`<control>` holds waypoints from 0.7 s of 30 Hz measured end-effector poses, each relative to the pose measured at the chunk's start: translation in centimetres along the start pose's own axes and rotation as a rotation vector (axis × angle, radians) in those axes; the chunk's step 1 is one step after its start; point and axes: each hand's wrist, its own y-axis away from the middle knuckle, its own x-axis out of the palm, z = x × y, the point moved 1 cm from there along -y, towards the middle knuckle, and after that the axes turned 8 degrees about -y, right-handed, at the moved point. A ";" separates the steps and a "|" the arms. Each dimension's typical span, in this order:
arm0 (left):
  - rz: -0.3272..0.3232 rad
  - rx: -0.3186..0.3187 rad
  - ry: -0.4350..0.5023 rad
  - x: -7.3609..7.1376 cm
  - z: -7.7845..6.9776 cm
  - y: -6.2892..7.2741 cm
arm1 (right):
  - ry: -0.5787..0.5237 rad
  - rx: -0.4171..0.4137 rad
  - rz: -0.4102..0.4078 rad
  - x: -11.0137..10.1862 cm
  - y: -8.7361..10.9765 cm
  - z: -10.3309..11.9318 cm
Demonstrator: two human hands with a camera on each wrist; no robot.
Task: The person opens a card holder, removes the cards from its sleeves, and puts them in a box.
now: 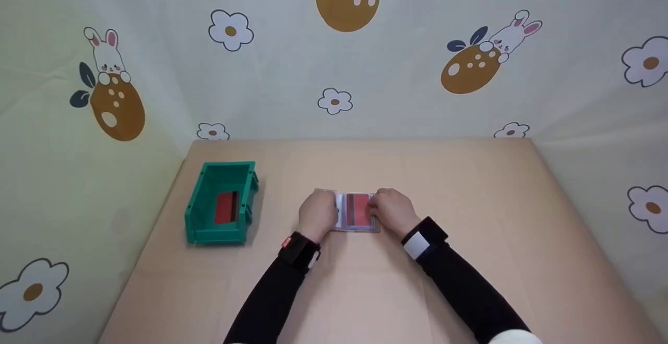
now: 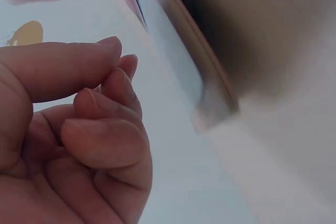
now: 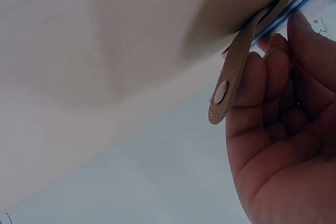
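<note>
An opened card holder with clear pages and a brown cover lies between both hands. On its right side is a red card with a dark stripe. My left hand is over the left side; in the left wrist view its fingers are curled, thumb against fingertips, nothing visible between them, apart from the holder's edge. My right hand pinches the holder's right edge beside the card. In the right wrist view, a brown snap strap hangs by its curled fingers.
A green bin stands on the table's left, with another red, dark-striped card inside. The light brown table meets patterned cloth walls at the back and sides.
</note>
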 end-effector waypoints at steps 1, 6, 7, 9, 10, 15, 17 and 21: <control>0.010 -0.002 0.006 0.1 -0.3 -0.1 | -0.003 0.001 0.000 0.0 0.0 0.0; 0.058 -0.032 0.033 1.0 -1.3 -0.3 | -0.003 0.003 0.013 -0.1 0.0 0.0; 0.063 -0.035 0.030 1.2 -1.4 -0.3 | -0.002 0.001 0.012 -0.1 0.0 0.0; 0.072 -0.040 0.033 1.6 -1.6 -0.4 | 0.003 0.000 0.007 0.0 0.0 -0.1; 0.075 -0.040 0.032 1.7 -1.6 -0.4 | 0.006 -0.003 0.003 0.0 0.0 -0.1; 0.095 -0.076 0.035 2.3 -1.6 -0.7 | 0.024 -0.025 -0.015 0.1 -0.1 -0.2; 0.106 -0.090 0.030 2.3 -1.6 -0.8 | 0.028 -0.033 -0.015 0.2 -0.1 -0.2; 0.138 -0.088 0.044 2.0 -1.6 -0.8 | 0.028 -0.039 -0.017 0.2 -0.1 -0.2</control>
